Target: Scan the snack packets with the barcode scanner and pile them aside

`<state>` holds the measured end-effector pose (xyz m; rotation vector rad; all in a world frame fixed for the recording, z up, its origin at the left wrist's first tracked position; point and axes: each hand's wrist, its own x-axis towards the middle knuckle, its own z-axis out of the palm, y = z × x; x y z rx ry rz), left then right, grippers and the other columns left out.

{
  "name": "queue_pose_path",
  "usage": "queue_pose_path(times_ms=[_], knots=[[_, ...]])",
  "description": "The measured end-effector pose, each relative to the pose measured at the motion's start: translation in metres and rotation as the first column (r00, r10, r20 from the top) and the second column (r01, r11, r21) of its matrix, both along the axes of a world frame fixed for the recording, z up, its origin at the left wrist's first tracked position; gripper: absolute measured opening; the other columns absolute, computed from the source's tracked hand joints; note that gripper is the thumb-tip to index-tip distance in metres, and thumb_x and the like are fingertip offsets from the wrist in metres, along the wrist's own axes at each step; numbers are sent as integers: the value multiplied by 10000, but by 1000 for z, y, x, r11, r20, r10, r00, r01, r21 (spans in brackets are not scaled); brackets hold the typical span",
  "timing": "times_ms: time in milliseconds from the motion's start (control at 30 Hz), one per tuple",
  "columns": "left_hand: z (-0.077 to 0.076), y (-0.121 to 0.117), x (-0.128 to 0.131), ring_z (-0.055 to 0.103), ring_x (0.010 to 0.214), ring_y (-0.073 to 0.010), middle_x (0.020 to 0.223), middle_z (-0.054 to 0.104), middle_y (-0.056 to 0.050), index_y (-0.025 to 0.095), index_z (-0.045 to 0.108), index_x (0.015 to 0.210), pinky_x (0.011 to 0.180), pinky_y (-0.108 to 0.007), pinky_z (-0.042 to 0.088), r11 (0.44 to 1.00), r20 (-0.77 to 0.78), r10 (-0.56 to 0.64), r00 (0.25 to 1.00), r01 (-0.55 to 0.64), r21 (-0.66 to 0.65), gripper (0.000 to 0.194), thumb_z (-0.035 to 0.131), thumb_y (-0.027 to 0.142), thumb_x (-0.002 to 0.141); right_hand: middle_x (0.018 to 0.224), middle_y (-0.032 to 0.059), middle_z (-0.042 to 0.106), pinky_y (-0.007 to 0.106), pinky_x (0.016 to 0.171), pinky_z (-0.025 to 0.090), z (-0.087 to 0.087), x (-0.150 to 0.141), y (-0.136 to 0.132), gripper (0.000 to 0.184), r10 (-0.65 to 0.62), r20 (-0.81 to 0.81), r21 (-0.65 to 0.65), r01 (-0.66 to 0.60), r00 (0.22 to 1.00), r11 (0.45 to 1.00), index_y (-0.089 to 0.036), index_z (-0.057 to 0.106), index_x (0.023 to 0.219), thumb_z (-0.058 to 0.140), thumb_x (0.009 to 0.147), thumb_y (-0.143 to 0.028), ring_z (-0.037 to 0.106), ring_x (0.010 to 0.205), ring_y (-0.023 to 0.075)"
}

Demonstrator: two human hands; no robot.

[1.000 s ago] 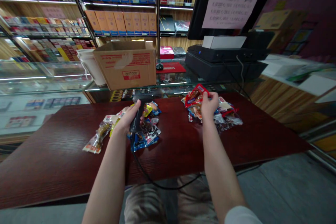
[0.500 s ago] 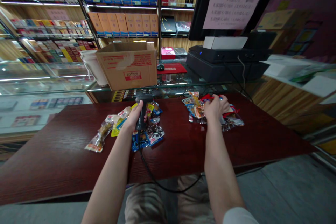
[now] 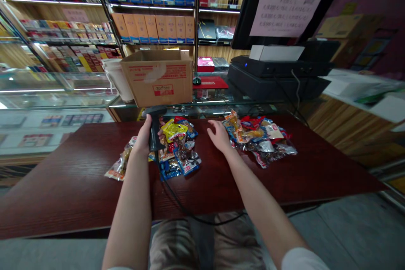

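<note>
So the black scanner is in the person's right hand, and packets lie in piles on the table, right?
Not quite: the head view shows the black scanner in the left hand. Packets do lie in piles on the table.

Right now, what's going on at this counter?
A person stands at a dark red table, holding a black scanner in the left hand. The right hand is empty, held open between two heaps of small snack packets. The left heap lies beside and partly behind the scanner; the right heap lies just past the right hand. Behind the table, an open cardboard box sits on a glass counter.
</note>
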<state>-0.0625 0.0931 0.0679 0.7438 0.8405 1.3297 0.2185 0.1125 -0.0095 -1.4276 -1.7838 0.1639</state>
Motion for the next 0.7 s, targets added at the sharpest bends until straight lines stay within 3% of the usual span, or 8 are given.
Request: queue_pose_path(times_ms=[67,167,267,367,433,500,567,700], knots=[[-2,1,1,431,391,-63,627,580,-12,107,619,1020,364,-186,358,1000,-8,5,1000,-5,-22,474,405,526,962,1344,137,555,393,1049,387,-11,-21,-1,457,152,69,-123,-143,986,982,-186,510,1353,509,908,-289,518,1224,246],[-9,3,2,437,379,-75,563,532,11,110,620,1049,365,-190,358,998,-70,-52,996,48,-52,513,434,573,934,1401,113,532,474,1114,283,-16,-37,-4,431,255,178,-246,-207,951,947,-236,540,1330,524,932,-402,453,1315,272],[-17,6,2,445,366,-95,493,472,34,118,625,1072,360,-199,352,991,-162,-130,978,121,-65,602,484,665,864,1206,98,650,482,1061,317,-9,-36,-8,308,221,214,-276,-158,952,948,-204,644,1076,524,934,-449,546,1183,269],[-21,6,3,457,373,-99,479,465,32,122,634,1064,362,-194,350,990,-228,-142,963,134,-48,630,511,694,830,981,86,689,422,943,395,-1,-30,-10,245,149,253,-282,-75,956,957,-181,631,859,616,878,-424,605,991,254],[-20,4,5,454,374,-93,484,473,30,122,638,1056,367,-190,354,991,-243,-132,961,128,-31,625,522,691,824,958,76,690,398,897,411,-1,-27,-10,255,101,222,-287,-34,970,957,-179,616,966,690,820,-375,605,964,253],[-18,3,7,445,370,-90,482,471,33,121,637,1057,366,-190,353,991,-252,-136,958,133,-29,629,523,693,821,972,63,689,392,889,413,-3,-25,-8,455,67,156,-301,-17,986,954,-181,562,1147,745,758,-331,603,970,251],[-16,1,9,441,365,-92,477,462,37,119,633,1070,358,-190,345,989,-260,-147,954,142,-36,635,512,693,826,970,57,682,389,888,419,-7,-23,-4,535,57,104,-321,-21,993,947,-181,549,1189,769,714,-293,607,950,242],[-11,-2,13,439,347,-96,461,452,35,118,635,1059,349,-199,339,987,-249,-154,956,139,-77,608,512,671,841,922,61,672,359,838,463,-12,-16,6,222,51,-46,-282,-62,998,957,-173,628,923,687,711,-197,624,871,215]])
